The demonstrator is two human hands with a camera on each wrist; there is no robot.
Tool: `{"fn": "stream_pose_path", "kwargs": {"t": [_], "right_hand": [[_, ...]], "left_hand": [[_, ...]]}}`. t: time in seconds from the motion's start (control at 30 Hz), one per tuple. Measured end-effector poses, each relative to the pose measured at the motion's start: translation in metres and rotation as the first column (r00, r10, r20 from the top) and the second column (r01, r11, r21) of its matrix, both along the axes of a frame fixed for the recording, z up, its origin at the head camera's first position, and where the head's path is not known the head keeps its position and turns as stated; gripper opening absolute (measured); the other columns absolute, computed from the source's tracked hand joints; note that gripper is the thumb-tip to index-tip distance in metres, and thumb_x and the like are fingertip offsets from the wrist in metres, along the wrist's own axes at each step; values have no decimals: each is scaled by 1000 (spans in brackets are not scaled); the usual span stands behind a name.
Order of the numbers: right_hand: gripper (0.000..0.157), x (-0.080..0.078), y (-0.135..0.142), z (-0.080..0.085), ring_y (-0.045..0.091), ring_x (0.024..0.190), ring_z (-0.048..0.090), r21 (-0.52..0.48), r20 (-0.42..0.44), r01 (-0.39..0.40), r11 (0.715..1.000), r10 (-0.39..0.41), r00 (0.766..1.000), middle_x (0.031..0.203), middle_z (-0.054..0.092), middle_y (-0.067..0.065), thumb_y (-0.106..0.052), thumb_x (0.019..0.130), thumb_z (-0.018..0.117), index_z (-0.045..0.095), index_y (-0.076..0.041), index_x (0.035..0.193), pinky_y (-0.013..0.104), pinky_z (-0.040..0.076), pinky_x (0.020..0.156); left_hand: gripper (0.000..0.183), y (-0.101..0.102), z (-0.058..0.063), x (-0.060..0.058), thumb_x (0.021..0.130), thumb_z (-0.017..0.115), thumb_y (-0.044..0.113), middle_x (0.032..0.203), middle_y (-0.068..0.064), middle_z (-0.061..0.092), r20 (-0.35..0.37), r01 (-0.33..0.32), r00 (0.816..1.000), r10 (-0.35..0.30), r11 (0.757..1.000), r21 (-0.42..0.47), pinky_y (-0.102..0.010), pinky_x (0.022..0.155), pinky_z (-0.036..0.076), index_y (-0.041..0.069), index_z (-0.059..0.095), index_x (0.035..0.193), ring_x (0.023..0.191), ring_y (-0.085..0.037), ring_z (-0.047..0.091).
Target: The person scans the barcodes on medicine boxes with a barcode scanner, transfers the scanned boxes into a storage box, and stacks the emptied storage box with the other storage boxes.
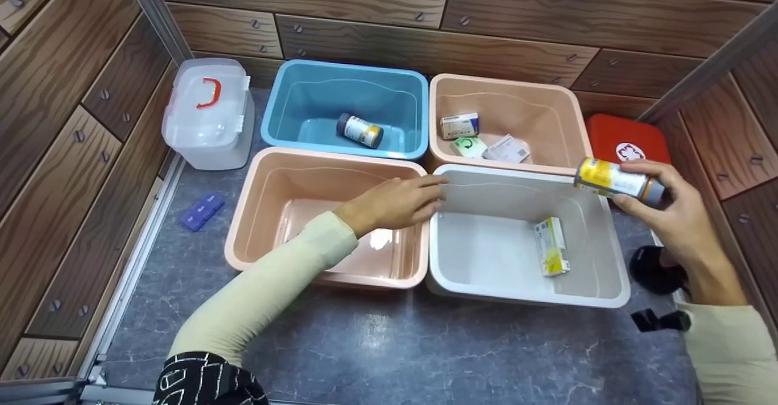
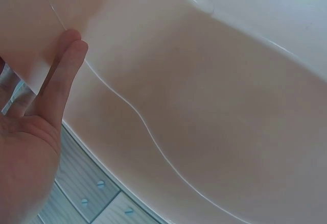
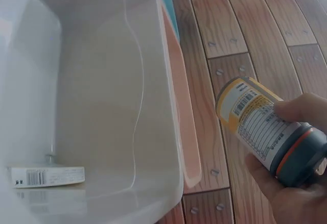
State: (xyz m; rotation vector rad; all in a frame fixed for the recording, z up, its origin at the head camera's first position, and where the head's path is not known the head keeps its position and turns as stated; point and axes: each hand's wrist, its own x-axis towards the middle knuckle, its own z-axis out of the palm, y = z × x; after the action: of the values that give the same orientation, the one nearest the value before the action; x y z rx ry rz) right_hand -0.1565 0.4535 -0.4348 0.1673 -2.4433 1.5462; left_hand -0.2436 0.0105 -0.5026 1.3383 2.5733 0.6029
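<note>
My right hand (image 1: pixel 685 213) holds a pill bottle (image 1: pixel 611 180) with a dark cap and a yellow and white label. The bottle lies sideways in the grip, above the right rim of the white bin (image 1: pixel 480 253). In the right wrist view, thumb and fingers close round the bottle (image 3: pixel 258 124) near its orange-ringed end. My left hand (image 1: pixel 398 203) hovers over the right side of the front peach bin (image 1: pixel 258 210), with nothing in it. Its fingertips reach toward the white bin's edge. A yellow and white medicine box (image 1: pixel 552 247) leans inside the white bin.
Behind stand a blue bin (image 1: pixel 304 101) with a similar bottle (image 1: pixel 360 131) and another peach bin (image 1: pixel 541 107) with several small boxes. A clear lidded case (image 1: pixel 206 131) and purple pill organizer (image 1: pixel 202 211) are left; a red first-aid case (image 1: pixel 626 140) is right.
</note>
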Motion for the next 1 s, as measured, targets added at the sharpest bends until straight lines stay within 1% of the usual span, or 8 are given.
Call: {"fn": "stream_pose_path", "kwargs": {"t": [0.17, 0.23, 0.4, 0.57, 0.77, 0.87, 0.93, 1.0], "right_hand": [[57, 12, 18, -11, 8, 94, 64, -105, 43, 56, 993, -52, 998, 127, 69, -3, 17, 90, 77, 65, 3, 144, 11, 55, 74], [56, 18, 26, -17, 7, 85, 65, -165, 80, 103, 981, -91, 993, 119, 70, -3, 14, 91, 79, 67, -2, 144, 13, 53, 58], [43, 26, 39, -35, 8, 69, 61, -379, 169, 311, 871, -266, 949, 97, 71, 0, 6, 94, 81, 74, -5, 135, 18, 45, 40], [47, 34, 44, -56, 8, 60, 53, -351, 217, 502, 790, -453, 865, 101, 67, -2, 6, 90, 83, 78, -11, 134, 18, 41, 40], [49, 39, 43, -84, 9, 87, 59, -345, 194, 556, 756, -522, 830, 111, 73, -6, 10, 87, 82, 78, -9, 133, 10, 51, 67], [47, 39, 39, -94, 9, 94, 64, -492, 278, 565, 663, -495, 823, 118, 71, -3, 12, 89, 80, 77, -7, 133, 13, 58, 74], [45, 40, 37, -99, 11, 93, 68, -618, 365, 573, 539, -449, 816, 121, 66, 1, 13, 92, 77, 77, -8, 132, 19, 62, 73], [38, 43, 37, -102, 14, 90, 72, -715, 464, 591, 373, -379, 801, 119, 64, 2, 10, 95, 76, 78, -12, 126, 27, 65, 71]], "left_hand": [[40, 0, 0, 1, 117, 48, 30, 174, -5, 43, 12, 3, 1000, -3, 1000, -9, -47, 109, 59, 14, 65, 149, 139, -27, 64], [40, 0, 0, 1, 117, 48, 30, 174, -4, 43, 10, 5, 1000, -5, 1000, -10, -47, 108, 59, 14, 65, 149, 141, -26, 62], [40, -1, -1, 1, 117, 47, 31, 174, -4, 43, -4, 0, 1000, 0, 1000, -8, -46, 108, 59, 15, 65, 149, 139, -25, 64], [40, -1, -2, 0, 118, 45, 33, 173, -4, 44, -12, 1, 1000, -1, 1000, 1, -46, 108, 59, 16, 65, 148, 137, -26, 65], [39, -1, -1, 0, 117, 47, 31, 173, -4, 44, -8, -3, 1000, 3, 1000, 4, -46, 107, 59, 16, 65, 148, 135, -27, 67], [39, -1, -1, -1, 117, 47, 30, 173, -5, 45, -1, -4, 1000, 4, 1000, 10, -47, 108, 59, 15, 65, 148, 136, -27, 66], [39, -1, 0, -1, 117, 46, 31, 173, -5, 44, -1, -2, 1000, 2, 1000, 9, -47, 109, 59, 15, 65, 149, 138, -27, 65], [40, -1, 0, -1, 118, 46, 31, 174, -5, 44, 1, 2, 1000, -2, 1000, 8, -47, 110, 58, 15, 64, 149, 139, -27, 64]]}}
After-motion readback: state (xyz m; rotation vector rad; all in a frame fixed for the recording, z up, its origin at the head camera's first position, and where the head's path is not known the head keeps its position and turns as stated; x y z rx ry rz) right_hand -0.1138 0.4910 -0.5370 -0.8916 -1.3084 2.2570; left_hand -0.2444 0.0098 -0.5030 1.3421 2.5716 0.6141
